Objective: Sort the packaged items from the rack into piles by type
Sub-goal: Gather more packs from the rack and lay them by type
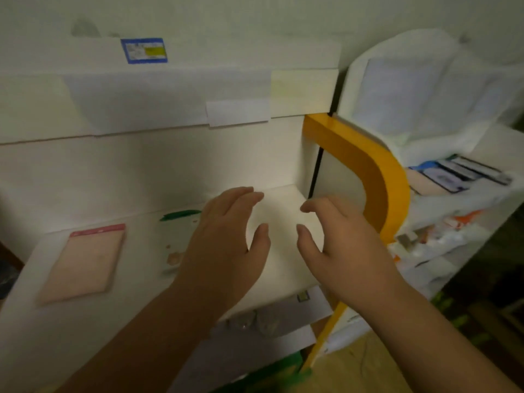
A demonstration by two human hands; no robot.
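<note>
My left hand [226, 239] and my right hand [340, 245] hover side by side over a white surface [280, 222], both with fingers spread and holding nothing. A flat pink-topped packet [85, 262] lies at the left of that surface. Partly under my left hand lies a clear packet with a green top strip [178, 225]. To the right stands a white rack [442, 205] with an orange curved side; packaged items lie on its shelves, among them dark blue-and-white packs [459, 173] above and orange-and-white packs [442, 234] below.
A white box wall [141, 165] with a blue-edged label [144, 50] rises behind the surface. White plastic bags [419, 89] fill the rack's top. Below the surface lie grey wrapped things [261, 321], and a wooden floor [354, 367] shows at the bottom.
</note>
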